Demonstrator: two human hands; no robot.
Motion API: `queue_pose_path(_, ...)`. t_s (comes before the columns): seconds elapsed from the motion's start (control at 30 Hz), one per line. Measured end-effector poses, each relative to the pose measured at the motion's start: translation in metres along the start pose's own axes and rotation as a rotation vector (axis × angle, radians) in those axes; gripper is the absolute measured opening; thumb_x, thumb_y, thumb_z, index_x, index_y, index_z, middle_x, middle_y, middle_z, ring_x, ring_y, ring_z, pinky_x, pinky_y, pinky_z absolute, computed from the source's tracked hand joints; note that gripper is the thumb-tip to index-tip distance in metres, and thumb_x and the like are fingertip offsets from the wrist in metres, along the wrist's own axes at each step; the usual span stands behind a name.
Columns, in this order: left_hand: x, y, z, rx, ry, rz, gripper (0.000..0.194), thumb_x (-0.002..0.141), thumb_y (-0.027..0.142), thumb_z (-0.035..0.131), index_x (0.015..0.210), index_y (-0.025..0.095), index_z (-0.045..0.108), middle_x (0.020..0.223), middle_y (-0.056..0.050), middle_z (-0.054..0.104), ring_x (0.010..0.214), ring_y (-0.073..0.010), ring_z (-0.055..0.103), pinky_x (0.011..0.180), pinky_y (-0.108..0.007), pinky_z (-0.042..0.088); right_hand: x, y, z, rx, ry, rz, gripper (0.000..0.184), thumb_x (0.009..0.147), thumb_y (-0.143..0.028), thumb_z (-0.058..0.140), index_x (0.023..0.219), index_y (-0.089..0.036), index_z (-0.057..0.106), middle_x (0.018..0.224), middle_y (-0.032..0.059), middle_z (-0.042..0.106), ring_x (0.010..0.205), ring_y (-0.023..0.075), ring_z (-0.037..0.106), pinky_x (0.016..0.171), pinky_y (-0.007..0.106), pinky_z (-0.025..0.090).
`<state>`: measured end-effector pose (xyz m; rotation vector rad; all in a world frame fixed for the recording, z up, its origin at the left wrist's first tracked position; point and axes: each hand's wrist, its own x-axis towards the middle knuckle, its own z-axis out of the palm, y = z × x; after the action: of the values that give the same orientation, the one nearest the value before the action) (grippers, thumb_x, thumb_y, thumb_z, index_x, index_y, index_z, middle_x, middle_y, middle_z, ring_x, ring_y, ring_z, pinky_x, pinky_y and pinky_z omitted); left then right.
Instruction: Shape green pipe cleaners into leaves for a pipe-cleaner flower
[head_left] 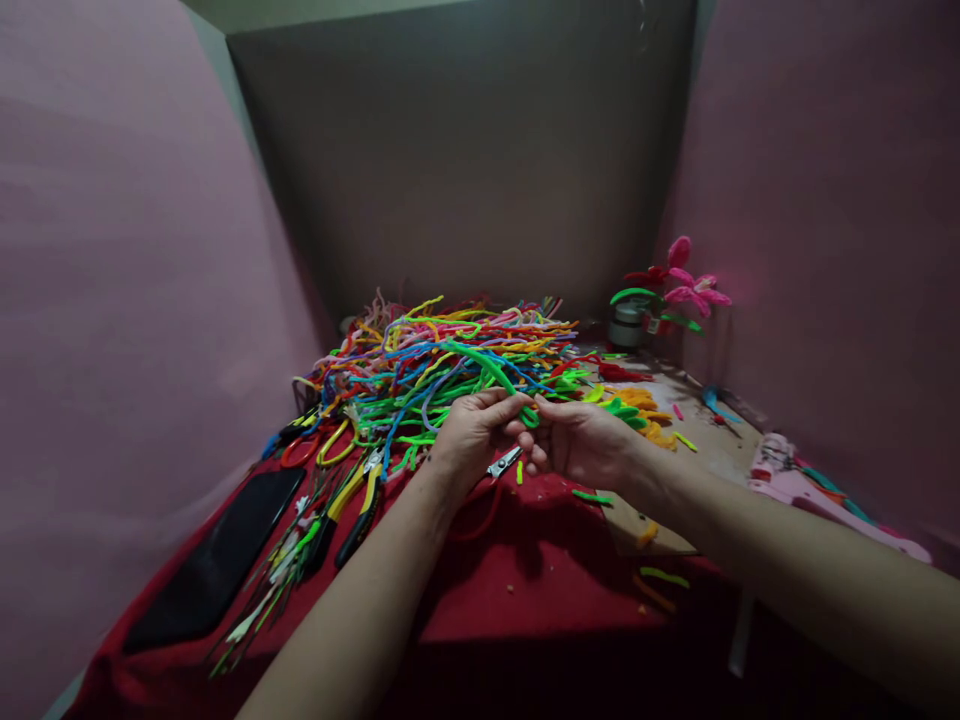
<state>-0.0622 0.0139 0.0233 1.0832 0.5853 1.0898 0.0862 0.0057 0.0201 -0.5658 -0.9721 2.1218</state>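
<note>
Both hands meet above the middle of the table. A green pipe cleaner [491, 368] is pinched in my left hand [484, 425], its long part slanting up and left. Its lower end bends into a small loop between the hands. My right hand [577, 437] has thumb and fingers closed at that looped end. Just below the hands lie small scissors [504, 462], partly hidden by my left hand. Behind them spreads a big heap of pipe cleaners [450, 350] in many colours.
To the left lie a black phone [217, 555], yellow-and-black pliers [360, 505] and a bunch of thin stems [274, 570]. Orange petal shapes [649, 410] rest on the right. Pink pipe-cleaner flowers [697, 288] stand at the back right. A pink glue gun-like object [817, 495] sits far right. Red cloth [517, 600] covers the table.
</note>
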Motion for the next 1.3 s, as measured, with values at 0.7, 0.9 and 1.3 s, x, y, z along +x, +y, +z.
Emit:
queue_pose_path(0.7, 0.002, -0.003, 0.011, 0.016, 0.327, 0.210, 0.020, 0.060, 0.025, 0.071, 0.061, 0.010, 0.058, 0.043, 0.006, 0.042, 0.037, -0.0032, 0.036, 0.038, -0.017, 0.025, -0.003, 0.007, -0.003, -0.373, 0.100, -0.132, 0.019, 0.069, -0.028, 0.065, 0.068, -0.009, 0.063, 0.060, 0.0048, 0.063, 0.051, 0.0102, 0.057, 0.055, 0.024, 0.043)
queue_pose_path(0.9, 0.001, -0.002, 0.014, -0.005, 0.281, 0.155, 0.022, 0.057, 0.022, 0.073, 0.056, 0.010, 0.055, 0.044, 0.008, 0.037, 0.038, -0.0015, 0.033, 0.038, -0.017, 0.023, -0.001, -0.002, 0.002, -0.548, 0.169, -0.282, 0.019, 0.065, -0.027, 0.067, 0.059, -0.012, 0.059, 0.053, 0.0031, 0.062, 0.046, 0.0105, 0.053, 0.054, 0.026, 0.042)
queue_pose_path(1.3, 0.000, 0.005, 0.006, 0.056, 0.304, 0.198, 0.019, 0.059, 0.022, 0.072, 0.058, 0.011, 0.057, 0.048, 0.005, 0.047, 0.041, -0.0035, 0.043, 0.040, -0.016, 0.029, -0.002, -0.005, 0.004, -0.342, 0.060, -0.150, 0.020, 0.066, -0.026, 0.068, 0.078, -0.012, 0.060, 0.070, 0.0063, 0.066, 0.061, 0.0149, 0.062, 0.066, 0.031, 0.047)
